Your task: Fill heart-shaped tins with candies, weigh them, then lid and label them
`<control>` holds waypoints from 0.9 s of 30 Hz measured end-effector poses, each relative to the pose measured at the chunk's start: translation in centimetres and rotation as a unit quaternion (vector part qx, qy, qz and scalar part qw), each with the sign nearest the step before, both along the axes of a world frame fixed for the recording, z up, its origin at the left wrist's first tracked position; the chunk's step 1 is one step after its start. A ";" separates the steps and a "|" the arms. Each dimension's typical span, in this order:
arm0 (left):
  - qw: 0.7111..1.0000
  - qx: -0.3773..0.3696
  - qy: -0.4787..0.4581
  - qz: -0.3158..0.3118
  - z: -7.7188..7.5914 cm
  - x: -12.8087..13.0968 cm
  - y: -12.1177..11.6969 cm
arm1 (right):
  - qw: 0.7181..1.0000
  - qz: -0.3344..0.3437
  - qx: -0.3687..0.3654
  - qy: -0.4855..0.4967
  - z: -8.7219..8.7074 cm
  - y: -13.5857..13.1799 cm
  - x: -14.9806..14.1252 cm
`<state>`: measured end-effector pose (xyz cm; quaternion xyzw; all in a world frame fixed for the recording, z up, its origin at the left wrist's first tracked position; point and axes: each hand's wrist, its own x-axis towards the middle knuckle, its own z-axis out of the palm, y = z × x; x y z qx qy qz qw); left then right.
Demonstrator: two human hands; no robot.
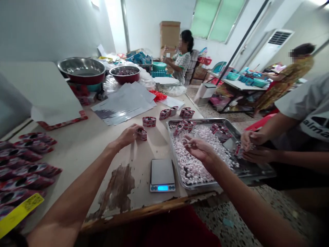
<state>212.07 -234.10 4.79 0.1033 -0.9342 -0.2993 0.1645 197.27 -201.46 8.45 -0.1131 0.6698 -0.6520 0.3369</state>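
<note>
My left hand (128,135) is closed on a small red printed packet (142,134) with a dark opening in its top, standing on the table. A similar packet (149,121) stands just behind it. Over a metal tray (196,186) of small white pellets (194,171), my right hand (199,149) is held partly palm up. Its fingers are curled, and a few white pellets seem to sit at the fingertips. More red packets (189,125) lie at the tray's far left corner, and others (221,132) at its far side.
A digital scale (162,171) with a lit display sits left of the tray. Rows of red packets (25,164) fill the table's left side. Silver sheets (125,103) and metal bowls (82,70) lie behind. At right, a co-worker's hands (257,147) hold a packet over the tray.
</note>
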 end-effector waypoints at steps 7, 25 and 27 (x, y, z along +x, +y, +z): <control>0.991 0.131 0.002 -0.030 3.3 4.8 8.8 | 0.919 0.141 0.218 0.297 -1.8 9.7 -2.8; 0.929 0.223 0.081 0.286 -1.1 15.3 13.1 | 0.802 0.299 0.244 0.455 -7.1 8.5 -3.1; 0.920 0.211 0.104 0.314 -0.6 16.5 12.7 | 0.900 0.246 0.199 0.300 -6.7 8.4 -4.2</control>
